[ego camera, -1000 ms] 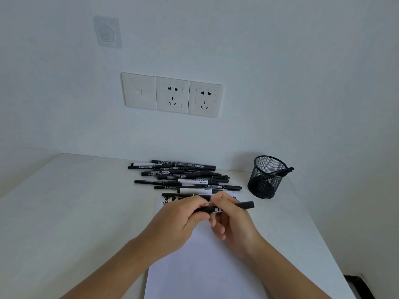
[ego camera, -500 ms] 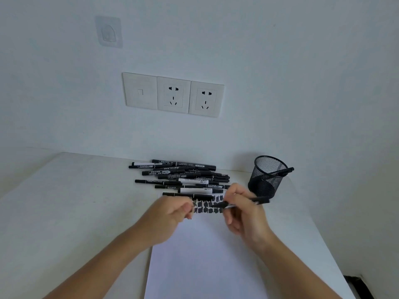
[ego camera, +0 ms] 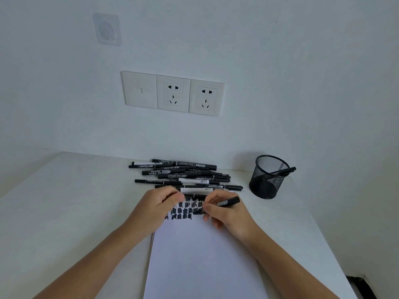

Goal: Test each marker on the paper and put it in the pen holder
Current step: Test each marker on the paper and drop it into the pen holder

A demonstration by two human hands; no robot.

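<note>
My right hand point(ego camera: 229, 215) pinches marker point(ego camera: 229, 201), tip down on paper point(ego camera: 205, 255) at right end of the swatches point(ego camera: 183, 213); left hand point(ego camera: 159, 204) curled at paper's top-left, can't tell if holding anything; pile point(ego camera: 183, 173) just beyond paper; holder point(ego camera: 267, 178) right of pile, second marker point(ego camera: 285, 170) leaning inside.

marker pile point(ego camera: 183, 175) behind paper point(ego camera: 203, 255), pen holder point(ego camera: 268, 178) right

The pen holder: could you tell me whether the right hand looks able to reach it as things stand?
Probably yes: the pen holder stands just beyond and right of the right hand, with bare table between them; the hand grips a marker.
</note>
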